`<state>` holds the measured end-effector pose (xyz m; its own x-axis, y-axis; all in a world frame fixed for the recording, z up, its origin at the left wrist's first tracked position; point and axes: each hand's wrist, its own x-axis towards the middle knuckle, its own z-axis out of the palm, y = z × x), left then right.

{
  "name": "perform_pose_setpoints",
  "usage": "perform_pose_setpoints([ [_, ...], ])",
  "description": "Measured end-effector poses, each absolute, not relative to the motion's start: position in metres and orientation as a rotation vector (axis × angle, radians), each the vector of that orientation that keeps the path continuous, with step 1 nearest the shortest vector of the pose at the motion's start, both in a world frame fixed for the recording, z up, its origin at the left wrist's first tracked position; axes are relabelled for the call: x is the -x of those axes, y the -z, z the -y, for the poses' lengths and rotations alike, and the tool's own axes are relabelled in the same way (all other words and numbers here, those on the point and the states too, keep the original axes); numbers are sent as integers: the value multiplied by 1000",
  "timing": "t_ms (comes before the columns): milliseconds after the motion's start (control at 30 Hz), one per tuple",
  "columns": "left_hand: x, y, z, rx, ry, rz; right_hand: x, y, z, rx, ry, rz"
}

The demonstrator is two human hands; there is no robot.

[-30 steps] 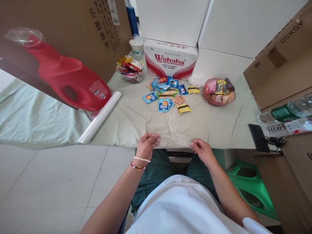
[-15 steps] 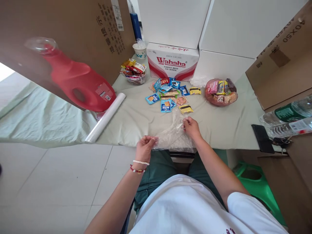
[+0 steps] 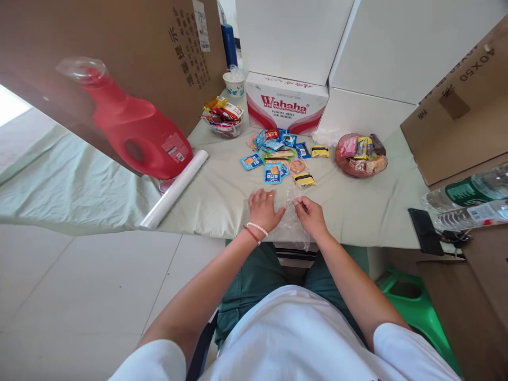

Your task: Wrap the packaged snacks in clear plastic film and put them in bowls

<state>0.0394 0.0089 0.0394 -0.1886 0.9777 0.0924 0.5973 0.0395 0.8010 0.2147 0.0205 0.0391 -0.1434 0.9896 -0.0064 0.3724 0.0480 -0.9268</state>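
Observation:
Clear thin plastic bag (image 3: 292, 227) lies crumpled at the table's front edge, part of it hanging over. My right hand (image 3: 311, 216) pinches its upper right part between thumb and fingers. My left hand (image 3: 264, 209) is open, palm down with fingers apart, over the table just left of the plastic; whether it touches the plastic I cannot tell. Beyond the hands lies a loose pile of small snack packets: a blue packet (image 3: 272, 173), a yellow packet (image 3: 304, 179), an orange-filled clear packet (image 3: 297, 166) and several others.
A bowl of snacks (image 3: 349, 168) stands at the right, another bowl (image 3: 227, 128) at the back left. Behind them is a Wahaba-style water carton (image 3: 286, 103). On the left are a white plastic roll (image 3: 174, 189) and a red jug (image 3: 138, 129). A phone (image 3: 425, 231) and bottles (image 3: 470, 188) lie right.
My left hand has let go of the plastic bag's left side, moved forward and right, and spread its fingers. My right hand still pinches the bag, which is now bunched narrower.

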Motion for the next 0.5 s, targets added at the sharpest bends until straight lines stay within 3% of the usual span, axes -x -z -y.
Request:
perform_pose_setpoints([
  [267,11,-28,-40,-1170,-1030,-1644,-272,-15,-41,1577,-1109,1235],
  [500,38,-21,-20,-1053,-1026,-1888,-270,-6,-70,1629,-1099,1403],
])
